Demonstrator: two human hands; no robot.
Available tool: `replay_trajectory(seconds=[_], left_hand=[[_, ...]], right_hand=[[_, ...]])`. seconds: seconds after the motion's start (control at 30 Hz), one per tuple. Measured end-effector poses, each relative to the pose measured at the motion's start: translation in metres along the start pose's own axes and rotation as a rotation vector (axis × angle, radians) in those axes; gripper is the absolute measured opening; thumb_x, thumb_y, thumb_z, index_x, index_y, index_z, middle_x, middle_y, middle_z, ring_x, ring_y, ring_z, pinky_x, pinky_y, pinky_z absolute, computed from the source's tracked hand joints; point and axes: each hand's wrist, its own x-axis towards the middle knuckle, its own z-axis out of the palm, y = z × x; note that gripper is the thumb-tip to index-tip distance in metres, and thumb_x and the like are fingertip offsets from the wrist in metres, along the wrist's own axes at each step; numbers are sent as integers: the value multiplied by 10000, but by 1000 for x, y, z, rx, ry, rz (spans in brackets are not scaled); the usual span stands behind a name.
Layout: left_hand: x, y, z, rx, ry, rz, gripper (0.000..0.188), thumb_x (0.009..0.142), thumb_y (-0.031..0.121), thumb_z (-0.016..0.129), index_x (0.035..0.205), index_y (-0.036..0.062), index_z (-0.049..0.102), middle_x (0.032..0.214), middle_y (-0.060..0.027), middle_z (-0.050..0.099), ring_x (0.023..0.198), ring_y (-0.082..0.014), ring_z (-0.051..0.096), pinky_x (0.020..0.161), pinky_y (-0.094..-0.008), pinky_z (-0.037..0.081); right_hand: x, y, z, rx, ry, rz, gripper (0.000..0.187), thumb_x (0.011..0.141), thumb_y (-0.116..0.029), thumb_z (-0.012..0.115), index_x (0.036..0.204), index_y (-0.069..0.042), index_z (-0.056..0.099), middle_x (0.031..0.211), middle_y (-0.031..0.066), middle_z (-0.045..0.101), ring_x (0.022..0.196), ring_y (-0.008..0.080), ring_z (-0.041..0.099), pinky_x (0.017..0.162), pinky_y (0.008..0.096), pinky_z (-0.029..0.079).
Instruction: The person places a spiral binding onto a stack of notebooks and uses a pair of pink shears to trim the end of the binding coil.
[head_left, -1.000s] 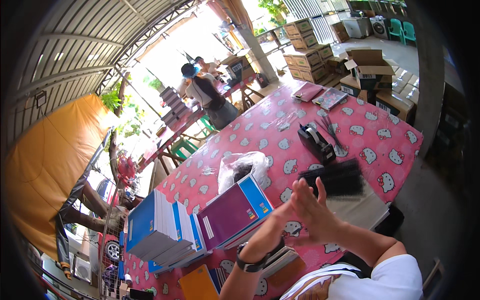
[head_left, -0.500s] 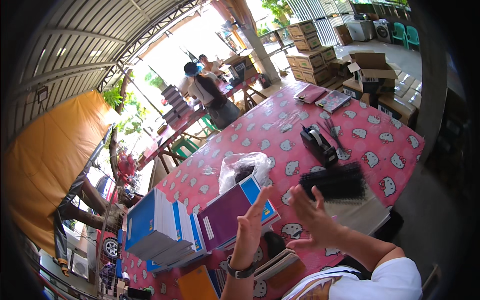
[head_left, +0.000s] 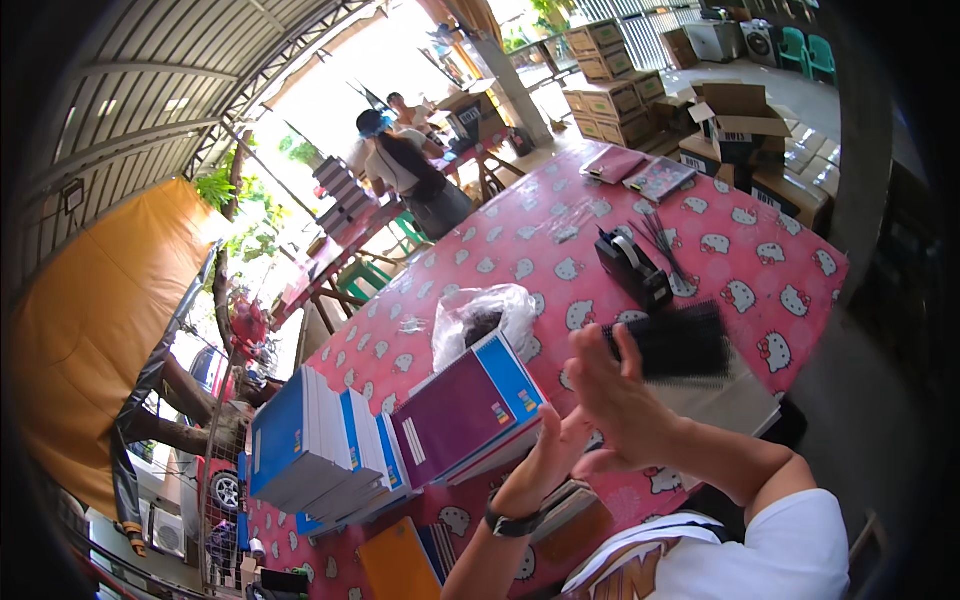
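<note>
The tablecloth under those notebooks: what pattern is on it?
White cat faces with red bows on pink; the head view shows the tablecloth best.

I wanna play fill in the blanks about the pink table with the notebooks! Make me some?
1. Beside the blue notebook stack, the top notebook has a blue strip and a big ____ part.
2. The dark wristband is on the person's ____ wrist.
3. The left hand and right hand are holding ____.
4. The tape dispenser is coloured ____.

Missing words: purple; left; nothing; black.
</note>
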Motion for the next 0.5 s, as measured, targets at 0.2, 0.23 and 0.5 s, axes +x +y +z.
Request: replay_trajectory(seconds=[0.2, 0.23, 0.5], left_hand=[[13, 40, -36, -436, 154, 163, 1041, 771, 784, 270, 1414, -26, 148, 1456, -192, 224, 1334, -289, 252, 1096, -385, 188], [15, 41, -42, -437, 158, 178, 998, 786, 765, 269, 1413, -5, 176, 1446, -175, 260, 1325, -277, 277, 1092, -374, 210], [19, 45, -45, -590, 166, 283, 989, 801, 742, 317, 1408, -26, 172, 1437, -175, 286, 1342, -271, 253, 1093, -372, 217]], right_hand=[[-48, -12, 67, 156, -164, -46, 944, 812, -666, 368, 1411, 23, 131, 1484, 231, 85, 1395, 336, 23, 1044, 584, -78], [-41, -11, 58, 165, -161, -54, 944, 812, -666, 368, 1411, 23, 131, 1484, 231, 85, 1395, 336, 23, 1044, 584, -78], [-30, -9, 53, -155, -136, -144, 925, 796, -697, 328, 1382, 17, 271, 1488, 177, 153, 1397, 323, 33, 1042, 606, -46]])
